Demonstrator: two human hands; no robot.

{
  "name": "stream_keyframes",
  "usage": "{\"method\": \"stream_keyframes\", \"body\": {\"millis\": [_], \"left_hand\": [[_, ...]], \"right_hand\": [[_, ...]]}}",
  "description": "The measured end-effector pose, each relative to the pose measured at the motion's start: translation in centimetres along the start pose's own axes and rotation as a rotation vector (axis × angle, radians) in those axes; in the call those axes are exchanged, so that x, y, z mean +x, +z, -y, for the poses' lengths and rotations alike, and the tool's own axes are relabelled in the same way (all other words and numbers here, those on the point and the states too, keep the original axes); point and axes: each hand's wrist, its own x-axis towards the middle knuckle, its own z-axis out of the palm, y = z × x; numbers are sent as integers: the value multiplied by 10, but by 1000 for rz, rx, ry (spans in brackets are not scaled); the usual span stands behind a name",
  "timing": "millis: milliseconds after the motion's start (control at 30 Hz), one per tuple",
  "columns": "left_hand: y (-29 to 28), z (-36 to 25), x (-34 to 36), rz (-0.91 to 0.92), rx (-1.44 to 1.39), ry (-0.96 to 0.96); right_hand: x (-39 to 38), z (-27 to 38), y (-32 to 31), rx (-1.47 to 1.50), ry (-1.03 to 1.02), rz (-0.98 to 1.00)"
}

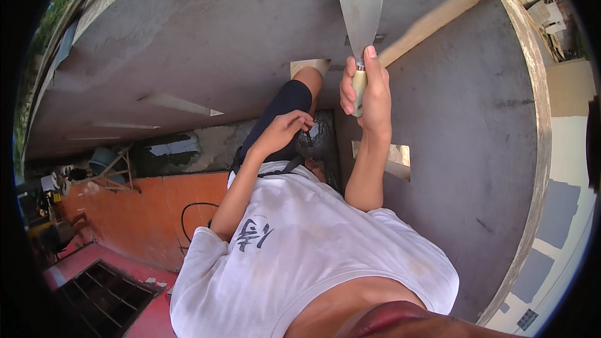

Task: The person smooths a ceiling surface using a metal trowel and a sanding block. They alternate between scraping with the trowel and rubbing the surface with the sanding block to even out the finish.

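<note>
My right hand (375, 97) is raised in front of me, closed round the pale green handle of a putty knife (361, 15). Its wide, flared metal blade points upward, and my thumb presses near the collar where blade meets handle. Behind the blade stands a grey plastered wall (250, 31); I cannot tell whether the two touch. Lower and to the left, my left hand (283, 131) hangs loosely beside my dark shorts (275, 109), its fingers slightly bent and holding nothing.
Grey walls meet in a corner, with a rectangular opening (399, 161) at right. Wet dark floor (316, 138) lies below, and an orange surface (138, 209) at left. A wooden frame (119, 172), a greenish tub (105, 161) and a dark barred grille (103, 297) are farther left.
</note>
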Motion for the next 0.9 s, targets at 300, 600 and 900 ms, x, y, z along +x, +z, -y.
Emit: {"method": "stream_keyframes", "body": {"millis": [300,600,900], "left_hand": [[-5,6,3,-33,-43,42],[-10,9,6,-11,-30,35],[-14,7,4,-21,-16,32]], "right_hand": [[-3,-3,-5,6,57,33],[0,-5,-8,12,53,67],[1,-5,-9,112,76,116]]}}
